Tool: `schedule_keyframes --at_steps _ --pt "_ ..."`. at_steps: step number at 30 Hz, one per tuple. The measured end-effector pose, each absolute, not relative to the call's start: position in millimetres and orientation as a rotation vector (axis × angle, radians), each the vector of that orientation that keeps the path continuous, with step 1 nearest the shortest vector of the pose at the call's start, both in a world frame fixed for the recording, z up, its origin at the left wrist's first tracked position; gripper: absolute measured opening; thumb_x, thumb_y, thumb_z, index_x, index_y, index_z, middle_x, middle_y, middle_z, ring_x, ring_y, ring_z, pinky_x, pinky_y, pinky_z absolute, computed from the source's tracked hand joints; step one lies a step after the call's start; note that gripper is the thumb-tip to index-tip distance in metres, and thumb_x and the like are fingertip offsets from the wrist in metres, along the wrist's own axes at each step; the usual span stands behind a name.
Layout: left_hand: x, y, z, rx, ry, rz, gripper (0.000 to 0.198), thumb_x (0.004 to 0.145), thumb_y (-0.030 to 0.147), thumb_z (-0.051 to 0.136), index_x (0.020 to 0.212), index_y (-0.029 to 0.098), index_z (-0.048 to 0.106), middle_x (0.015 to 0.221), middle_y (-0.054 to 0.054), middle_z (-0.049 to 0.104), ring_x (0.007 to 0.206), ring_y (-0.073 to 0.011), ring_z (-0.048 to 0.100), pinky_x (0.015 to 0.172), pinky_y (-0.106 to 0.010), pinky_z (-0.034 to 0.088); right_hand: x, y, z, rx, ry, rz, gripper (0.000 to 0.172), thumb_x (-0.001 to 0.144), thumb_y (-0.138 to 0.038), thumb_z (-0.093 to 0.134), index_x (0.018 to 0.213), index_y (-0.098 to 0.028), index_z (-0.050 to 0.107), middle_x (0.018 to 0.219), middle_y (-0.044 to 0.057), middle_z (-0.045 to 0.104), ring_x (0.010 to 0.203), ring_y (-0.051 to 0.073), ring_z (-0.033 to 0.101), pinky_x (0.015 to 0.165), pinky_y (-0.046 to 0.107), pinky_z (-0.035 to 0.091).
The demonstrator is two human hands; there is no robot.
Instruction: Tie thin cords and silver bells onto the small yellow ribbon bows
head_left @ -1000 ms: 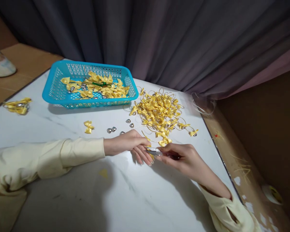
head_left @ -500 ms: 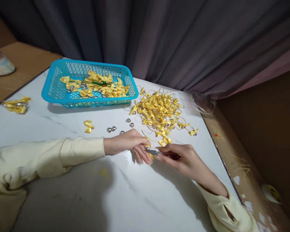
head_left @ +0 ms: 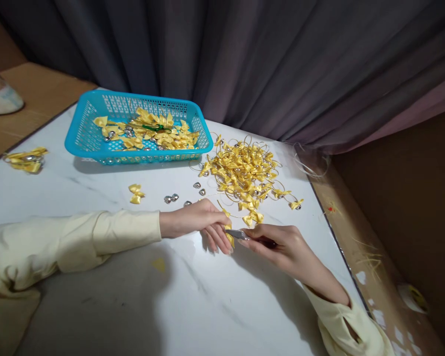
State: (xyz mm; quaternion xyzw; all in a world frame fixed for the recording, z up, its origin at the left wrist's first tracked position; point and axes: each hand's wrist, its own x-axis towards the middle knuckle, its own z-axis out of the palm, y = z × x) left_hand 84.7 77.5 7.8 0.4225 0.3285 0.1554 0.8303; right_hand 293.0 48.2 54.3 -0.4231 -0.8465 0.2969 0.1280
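My left hand (head_left: 196, 221) rests on the white marble table (head_left: 163, 296), its fingers pinched round a small yellow ribbon bow (head_left: 229, 239). My right hand (head_left: 278, 244) holds a thin silver metal tool (head_left: 237, 234) whose tip meets that bow. Just beyond both hands lies a pile of yellow bows on gold wire loops with silver beads (head_left: 244, 173). Both arms wear pale yellow sleeves.
A blue plastic basket (head_left: 96, 143) with yellow bows, silver beads and a green item stands at the back left. Loose silver heart beads (head_left: 170, 198), a single bow (head_left: 135, 194) and a small bundle of bows (head_left: 25, 160) lie on the table. Dark curtain behind; table edge at right.
The tool's tip has slid left, closer into the bow in my left fingers. My right hand shifted slightly down. The rest is still.
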Motion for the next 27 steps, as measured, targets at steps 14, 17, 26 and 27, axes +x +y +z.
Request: schedule_keyframes --at_steps 14,17,26,27 --pt "83.7 78.1 7.5 0.907 0.712 0.330 0.036 0.083 0.024 0.048 0.061 0.006 0.069 0.070 -0.016 0.072 0.058 -0.0179 0.069 0.049 -0.024 0.051 298.0 46.4 50.6 -1.396 -2.252 1.040 0.034 0.080 -0.044 0.060 0.073 -0.011 0.063 0.062 0.004 0.061 0.047 0.006 0.038 0.043 0.019 0.033" --pt "83.9 78.2 6.5 0.908 0.699 0.325 0.035 0.083 0.025 0.048 0.061 0.006 0.069 0.068 -0.015 0.072 0.058 -0.0181 0.069 0.048 -0.023 0.051 295.6 47.1 50.6 -1.391 -2.291 1.022 0.036 0.081 -0.045 0.059 0.075 -0.011 0.064 0.063 0.005 0.062 0.048 0.006 0.039 0.044 0.019 0.034" --pt "83.6 78.9 6.7 0.917 0.693 0.310 0.031 0.081 0.026 0.050 0.067 0.006 0.069 0.071 -0.015 0.073 0.057 -0.0182 0.069 0.048 -0.023 0.051 290.6 48.7 51.9 -1.319 -2.376 0.974 0.033 0.084 -0.041 0.057 0.076 -0.011 0.066 0.059 0.002 0.058 0.049 0.006 0.039 0.046 0.018 0.033" --pt "83.5 78.7 6.7 0.922 0.695 0.310 0.031 0.081 0.025 0.049 0.066 0.007 0.069 0.071 -0.015 0.073 0.058 -0.0181 0.069 0.048 -0.023 0.051 290.0 48.8 52.0 -1.305 -2.385 0.959 0.032 0.084 -0.041 0.056 0.076 -0.011 0.065 0.058 0.001 0.057 0.049 0.006 0.039 0.046 0.018 0.033"
